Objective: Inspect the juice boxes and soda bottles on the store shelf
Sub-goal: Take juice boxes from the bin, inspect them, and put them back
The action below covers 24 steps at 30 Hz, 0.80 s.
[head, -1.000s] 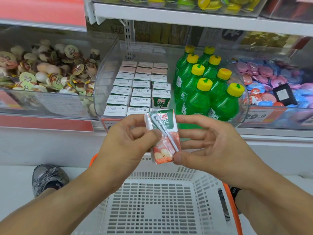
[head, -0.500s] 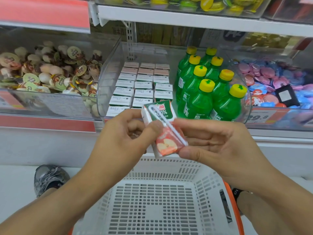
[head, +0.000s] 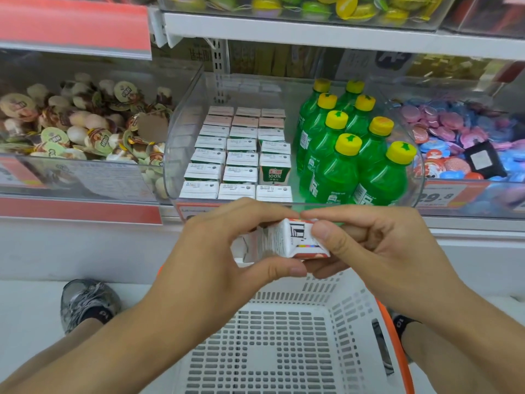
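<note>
Both forearms reached forward from the lower corners, meeting above the white basket (head: 284,351). Left hand (head: 224,251) gripped the juice box (head: 287,240), index finger curled over its top edge, thumb clamped beneath. Right hand (head: 377,251) pinched the box's other end, thumb pressed on the printed face, fingers wrapped behind. Box was tilted on its side, in front of the clear bin (head: 181,132) holding rowed juice boxes (head: 235,155) beside green soda bottles (head: 346,155).

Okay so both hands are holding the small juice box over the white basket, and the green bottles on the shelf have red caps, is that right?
Not quite. The head view shows the green plastic bottles have yellow caps, not red. Both the left hand and right hand do hold the small juice box over the white slotted basket.
</note>
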Available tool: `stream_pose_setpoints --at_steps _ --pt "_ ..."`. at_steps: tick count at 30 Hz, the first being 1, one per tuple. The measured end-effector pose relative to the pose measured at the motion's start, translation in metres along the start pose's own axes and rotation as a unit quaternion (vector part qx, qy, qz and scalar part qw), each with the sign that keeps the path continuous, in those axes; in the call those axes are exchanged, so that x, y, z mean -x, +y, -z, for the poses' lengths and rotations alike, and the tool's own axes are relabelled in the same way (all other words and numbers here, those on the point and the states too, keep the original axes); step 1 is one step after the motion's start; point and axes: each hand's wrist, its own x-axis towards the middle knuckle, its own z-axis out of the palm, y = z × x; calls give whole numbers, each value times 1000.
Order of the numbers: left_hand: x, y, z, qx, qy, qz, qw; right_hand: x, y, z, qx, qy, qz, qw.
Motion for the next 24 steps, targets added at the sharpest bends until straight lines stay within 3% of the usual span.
stream_pose_setpoints --at_steps 5,10,24 --pt "5 -2 -10 4 -18 73 997 2 3 -2 57 29 -21 998" --pt "5 -4 -18 121 7 139 983 -1 4 5 51 41 -6 998" --pt "7 -4 -25 195 30 161 967 -3 3 12 94 34 14 995"
